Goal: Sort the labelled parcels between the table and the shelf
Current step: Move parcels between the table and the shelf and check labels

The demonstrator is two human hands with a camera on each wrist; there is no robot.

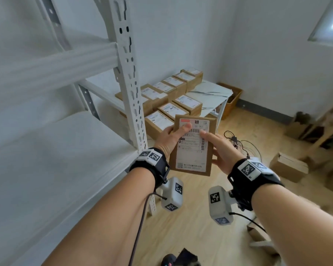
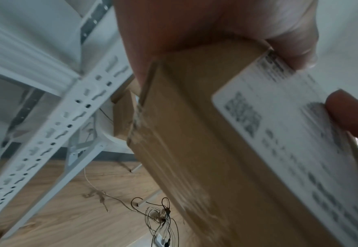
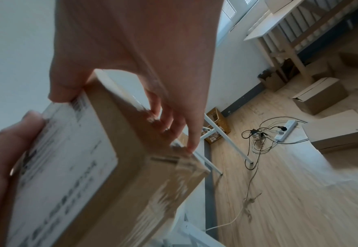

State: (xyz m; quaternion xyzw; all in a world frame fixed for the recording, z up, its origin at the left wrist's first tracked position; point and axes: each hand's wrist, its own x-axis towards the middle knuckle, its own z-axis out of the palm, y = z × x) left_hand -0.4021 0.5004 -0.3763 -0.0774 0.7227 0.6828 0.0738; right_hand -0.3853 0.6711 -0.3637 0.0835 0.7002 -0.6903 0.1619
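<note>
- I see the parcel (image 1: 193, 146), a flat brown cardboard box, held up in the air between both hands, in front of the table and just right of the shelf upright.
- My left hand (image 1: 167, 140) grips its left edge, thumb lying across the top of the white label (image 1: 193, 144), fingers hidden behind the box.
- My right hand (image 1: 222, 148) holds the right edge, thumb on the label's face; in the right wrist view the fingers (image 3: 174, 123) curl round the box's taped side.
- The label faces me, with a barcode and printed lines; most of the text is too small to read.
- Behind the parcel, the white table (image 1: 215, 95) carries two rows of similar labelled boxes (image 1: 173, 110), packed side by side.
- The white metal shelf (image 1: 129, 79) stands to my left, its board (image 1: 62, 156) beside my left forearm.
- On the wooden floor (image 1: 238, 217) lie a tangle of cables (image 3: 260, 138), a power strip (image 3: 284, 130) and loose cartons (image 1: 288, 167).
</note>
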